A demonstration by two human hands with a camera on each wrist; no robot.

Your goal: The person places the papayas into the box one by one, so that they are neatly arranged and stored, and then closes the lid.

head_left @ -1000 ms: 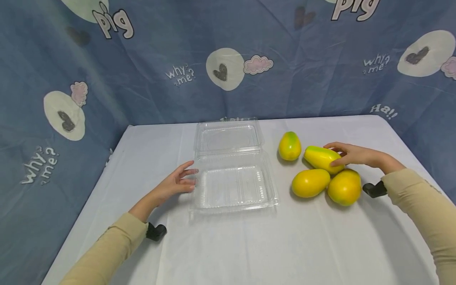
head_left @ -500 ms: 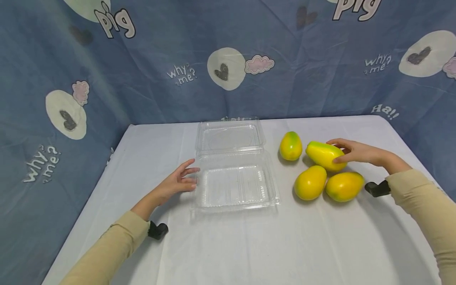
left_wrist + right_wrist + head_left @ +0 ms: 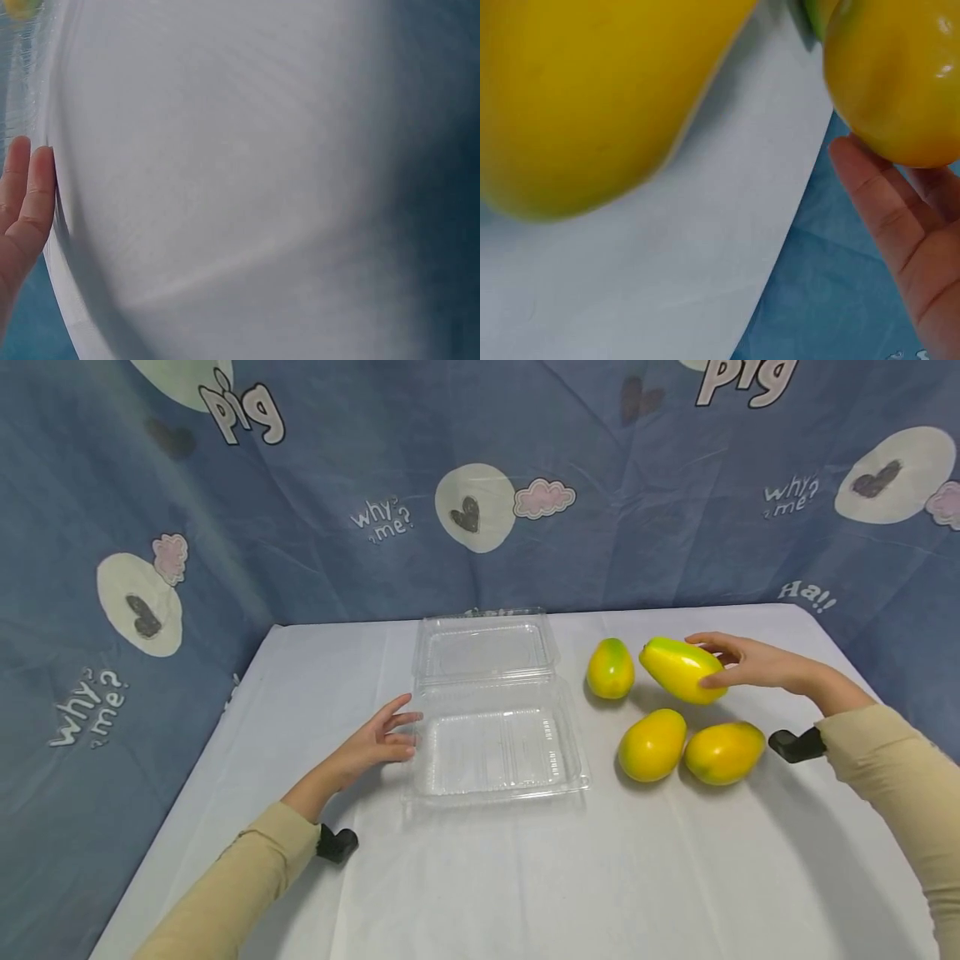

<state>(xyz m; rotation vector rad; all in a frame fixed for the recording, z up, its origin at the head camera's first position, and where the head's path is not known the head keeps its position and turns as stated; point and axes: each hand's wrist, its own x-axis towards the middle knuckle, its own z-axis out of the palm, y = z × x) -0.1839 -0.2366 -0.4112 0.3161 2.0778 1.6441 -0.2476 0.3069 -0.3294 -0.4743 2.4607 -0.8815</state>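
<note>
Four mangoes: one [image 3: 681,670] held, three [image 3: 652,744] on table [image 3: 525,877].

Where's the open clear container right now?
In the head view, the clear container sits centre-table, the left hand at its left edge, the mangoes to its right.

white tablecloth [image 3: 525,877] | blue printed backdrop [image 3: 315,485] | three mangoes resting [image 3: 652,745]
</note>
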